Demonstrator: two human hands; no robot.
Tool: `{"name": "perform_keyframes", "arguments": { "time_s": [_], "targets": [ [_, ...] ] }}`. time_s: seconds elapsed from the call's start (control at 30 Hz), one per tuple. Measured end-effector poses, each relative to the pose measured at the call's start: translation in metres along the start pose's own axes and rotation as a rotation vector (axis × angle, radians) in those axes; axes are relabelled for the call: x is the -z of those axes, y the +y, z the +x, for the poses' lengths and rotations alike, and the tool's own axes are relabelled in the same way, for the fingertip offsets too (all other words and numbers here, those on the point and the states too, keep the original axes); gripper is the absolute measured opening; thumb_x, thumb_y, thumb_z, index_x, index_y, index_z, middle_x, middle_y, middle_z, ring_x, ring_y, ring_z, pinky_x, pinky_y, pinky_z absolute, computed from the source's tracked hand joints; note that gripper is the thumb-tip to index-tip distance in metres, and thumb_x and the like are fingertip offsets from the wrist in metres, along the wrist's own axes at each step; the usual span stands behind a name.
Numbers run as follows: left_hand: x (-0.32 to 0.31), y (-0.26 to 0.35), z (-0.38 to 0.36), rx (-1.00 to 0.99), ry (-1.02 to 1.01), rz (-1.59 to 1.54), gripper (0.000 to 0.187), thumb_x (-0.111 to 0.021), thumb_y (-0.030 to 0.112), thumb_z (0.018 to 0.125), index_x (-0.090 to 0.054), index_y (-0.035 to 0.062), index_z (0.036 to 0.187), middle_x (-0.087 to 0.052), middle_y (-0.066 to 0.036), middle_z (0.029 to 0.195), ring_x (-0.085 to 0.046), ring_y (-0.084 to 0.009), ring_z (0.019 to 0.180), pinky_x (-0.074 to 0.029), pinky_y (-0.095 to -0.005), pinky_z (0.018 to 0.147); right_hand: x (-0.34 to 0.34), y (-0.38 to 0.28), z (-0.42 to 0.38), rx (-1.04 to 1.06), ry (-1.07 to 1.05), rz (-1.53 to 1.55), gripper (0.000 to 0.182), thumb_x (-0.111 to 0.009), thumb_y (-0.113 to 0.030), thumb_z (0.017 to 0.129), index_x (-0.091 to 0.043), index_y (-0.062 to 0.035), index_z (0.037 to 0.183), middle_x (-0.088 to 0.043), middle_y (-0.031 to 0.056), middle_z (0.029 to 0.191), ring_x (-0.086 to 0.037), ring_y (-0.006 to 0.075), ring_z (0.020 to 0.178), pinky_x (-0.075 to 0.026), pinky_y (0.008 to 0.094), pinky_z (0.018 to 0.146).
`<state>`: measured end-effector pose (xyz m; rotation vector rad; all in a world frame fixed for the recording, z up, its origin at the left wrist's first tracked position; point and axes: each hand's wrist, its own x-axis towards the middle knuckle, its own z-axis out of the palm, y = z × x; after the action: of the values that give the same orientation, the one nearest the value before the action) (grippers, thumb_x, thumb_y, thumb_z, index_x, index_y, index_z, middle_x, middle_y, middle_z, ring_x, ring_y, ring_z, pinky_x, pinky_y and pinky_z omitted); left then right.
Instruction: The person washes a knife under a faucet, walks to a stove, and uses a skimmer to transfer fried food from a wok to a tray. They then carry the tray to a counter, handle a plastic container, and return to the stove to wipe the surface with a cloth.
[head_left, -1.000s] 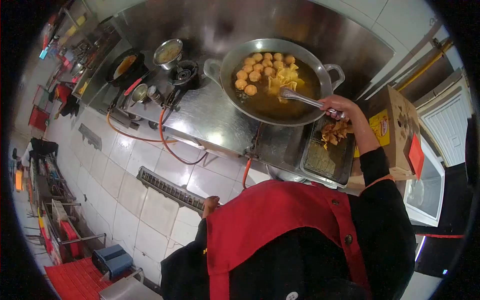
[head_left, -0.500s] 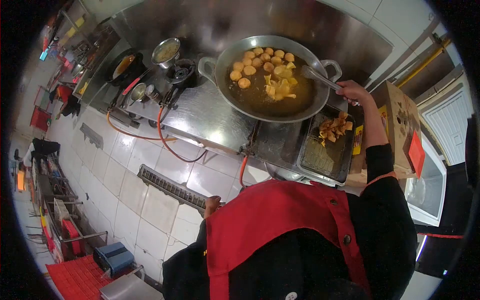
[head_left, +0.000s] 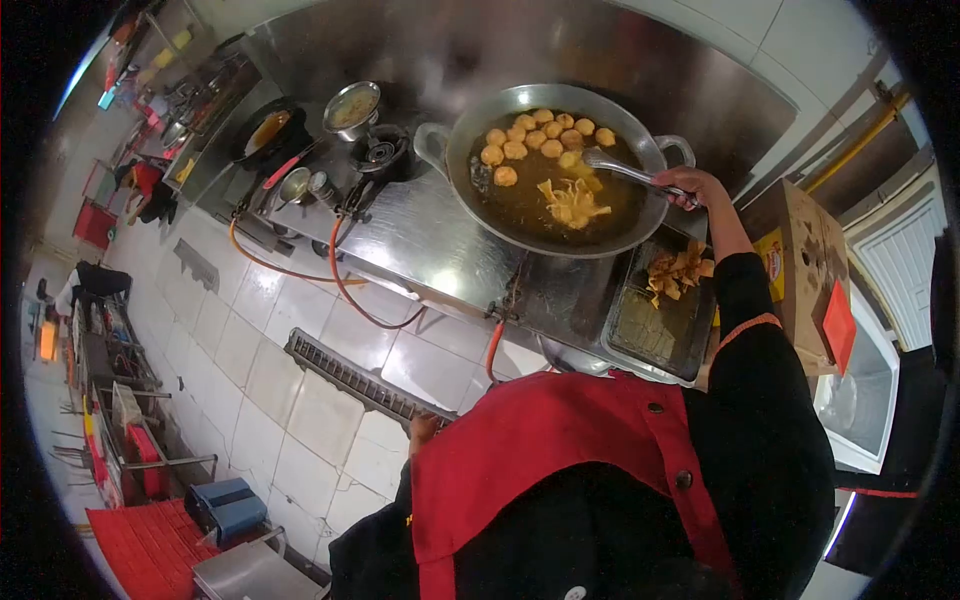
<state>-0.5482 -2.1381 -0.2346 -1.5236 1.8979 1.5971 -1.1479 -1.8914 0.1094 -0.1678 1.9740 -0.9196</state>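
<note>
My right hand (head_left: pixel 690 187) is closed around the handle of a long metal utensil (head_left: pixel 625 168) with a broad, rounded end. That end reaches into a wide two-handled wok (head_left: pixel 462 190) of brown oil, near its right side. Several golden balls (head_left: pixel 545 130) float along the far side of the oil. Closer to me, a clump of pale yellow fried strips (head_left: pixel 575 204) floats just below the utensil's end. Low beside the red apron (head_left: pixel 540 450) is my left hand (head_left: pixel 422 428), away from the stove and partly hidden, its fingers unclear.
Right of the wok, a metal tray (head_left: pixel 640 335) holds browned fried strips (head_left: pixel 682 268). A cardboard box (head_left: pixel 800 265) stands beyond it. Left are a burner (head_left: pixel 380 150), a metal bowl (head_left: pixel 352 108) and a black pan (head_left: pixel 270 130). Orange gas hoses (head_left: pixel 340 270) hang from the stove front.
My right hand has moved the utensil left and further over the oil. The pale strips have bunched together and shifted toward me. The whole view has tilted slightly.
</note>
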Motion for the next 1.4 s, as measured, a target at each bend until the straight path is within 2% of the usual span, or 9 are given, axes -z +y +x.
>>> {"name": "perform_keyframes", "arguments": {
  "time_s": [0.3,0.5,0.57,0.63,0.8,0.9,1.2,1.27,1.4],
  "targets": [
    [-0.005,-0.020,0.009,0.012,0.054,0.223,0.033,-0.051,0.032,0.072,-0.058,0.0078,0.095,-0.059,-0.009,0.089,-0.058,-0.0194,0.080,-0.046,-0.0274,0.067,-0.014,-0.002,0.021,-0.004,-0.045,0.002,0.050,-0.060,-0.026,0.071,-0.039,-0.0202,0.116,-0.043,-0.0020,0.054,-0.033,0.0029,0.036,-0.024,0.0172,0.031],
    [0.006,-0.038,0.049,-0.517,-0.010,0.632,0.025,-0.049,0.020,0.075,-0.057,0.0081,0.095,-0.059,-0.010,0.085,-0.059,-0.0197,0.066,-0.048,-0.0318,0.054,-0.034,-0.029,0.010,0.216,0.006,-0.229,0.047,-0.062,-0.021,0.066,-0.048,-0.0172,0.112,-0.049,0.0030,0.056,-0.042,0.0088,0.039,-0.035,0.0237,0.036],
    [0.000,-0.025,0.045,0.142,-0.058,-0.474,0.023,-0.048,0.020,0.076,-0.056,0.0078,0.094,-0.058,-0.010,0.077,-0.055,-0.0171,0.055,-0.045,-0.0315,0.044,-0.048,-0.034,0.012,0.430,0.144,-0.544,0.047,-0.062,-0.022,0.065,-0.049,-0.0156,0.111,-0.053,0.0060,0.064,-0.047,0.0126,0.047,-0.039,0.0260,0.045],
    [0.007,0.015,0.019,0.039,-0.086,-0.202,0.024,-0.048,0.021,0.076,-0.055,0.0076,0.094,-0.056,-0.009,0.073,-0.054,-0.0162,0.053,-0.043,-0.0302,0.041,-0.058,-0.028,0.021,0.855,0.450,-1.049,0.050,-0.063,-0.024,0.062,-0.049,-0.0124,0.109,-0.058,0.0103,0.087,-0.055,0.0200,0.071,-0.041,0.0288,0.067],
    [0.007,0.025,0.025,-0.275,-0.147,0.123,0.026,-0.050,0.022,0.075,-0.054,0.0076,0.096,-0.053,-0.007,0.064,-0.053,-0.0155,0.050,-0.040,-0.0279,0.039,-0.075,-0.056,-0.023,0.656,0.346,-0.873,0.050,-0.064,-0.024,0.061,-0.050,-0.0132,0.108,-0.056,0.0132,0.093,-0.054,0.0222,0.080,-0.040,0.0292,0.071],
    [-0.002,0.027,0.033,0.159,-0.063,-0.138,0.026,-0.050,0.021,0.075,-0.054,0.0071,0.096,-0.053,-0.007,0.064,-0.053,-0.0158,0.049,-0.040,-0.0280,0.039,-0.067,-0.056,-0.036,0.597,0.434,-0.846,0.050,-0.063,-0.023,0.061,-0.050,-0.0141,0.109,-0.056,0.0144,0.093,-0.054,0.0233,0.083,-0.040,0.0299,0.072],
    [0.005,0.003,0.038,-0.209,-0.106,0.079,0.022,-0.049,0.021,0.075,-0.057,0.0052,0.087,-0.056,-0.009,0.063,-0.056,-0.0175,0.053,-0.044,-0.0309,0.041,-0.065,-0.030,-0.083,0.592,0.510,-0.882,0.048,-0.060,-0.015,0.062,-0.048,-0.0140,0.109,-0.056,0.0170,0.082,-0.054,0.0312,0.074,-0.042,0.0333,0.068],
    [0.006,-0.019,0.059,-0.734,-0.086,0.340,0.022,-0.047,0.022,0.076,-0.058,0.0051,0.082,-0.055,-0.008,0.060,-0.056,-0.0171,0.051,-0.045,-0.0327,0.041,-0.083,-0.032,-0.102,0.432,0.445,-0.942,0.048,-0.059,-0.014,0.062,-0.048,-0.0140,0.109,-0.056,0.0176,0.081,-0.054,0.0303,0.072,-0.042,0.0353,0.068],
    [-0.009,-0.009,0.064,0.012,-0.226,-0.092,0.023,-0.045,0.024,0.076,-0.058,0.0068,0.084,-0.056,-0.007,0.061,-0.056,-0.0167,0.052,-0.044,-0.0313,0.041,-0.097,-0.014,-0.114,0.665,0.560,-1.051,0.048,-0.059,-0.012,0.063,-0.049,-0.0156,0.109,-0.057,0.0147,0.082,-0.053,0.0297,0.070,-0.042,0.0361,0.067]
  ]
}}
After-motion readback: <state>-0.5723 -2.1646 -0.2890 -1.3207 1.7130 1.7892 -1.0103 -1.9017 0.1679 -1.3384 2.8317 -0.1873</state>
